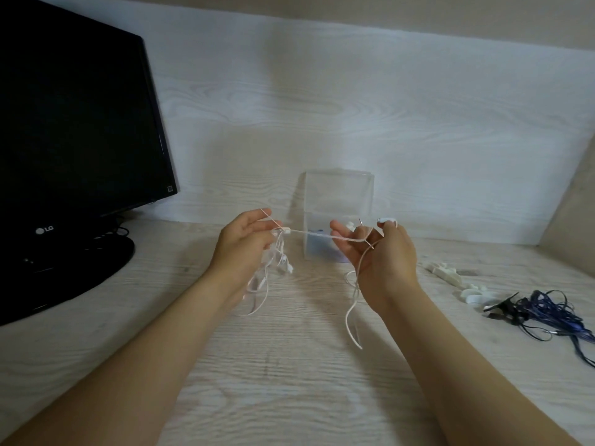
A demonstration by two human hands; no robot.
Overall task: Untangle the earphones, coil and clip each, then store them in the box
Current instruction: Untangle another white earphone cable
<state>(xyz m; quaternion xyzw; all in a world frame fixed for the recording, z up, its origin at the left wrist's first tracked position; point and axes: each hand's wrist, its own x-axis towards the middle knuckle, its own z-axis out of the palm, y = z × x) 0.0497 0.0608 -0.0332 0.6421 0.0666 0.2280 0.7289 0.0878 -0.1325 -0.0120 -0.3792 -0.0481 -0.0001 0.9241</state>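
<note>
Pale wood-grain laminate covers the desk and the wall panel behind it. A glossy black monitor stands at the left. A clear, square-sided plastic box sits at the back. In front of it the thin white earphones stretch taut between the hands. The left hand pinches the cord, and the right hand holds it looped round curled fingers. White clips and tangled dark blue earphones lie to the right.

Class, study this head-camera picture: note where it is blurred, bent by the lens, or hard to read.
Head view: loops of the white earphones under the left hand are motion-smeared; the wide lens bows the top edge of the wall and tilts the monitor; soft, dim light leaves only faint shadows; the clear box nearly fades into the pale wall.
</note>
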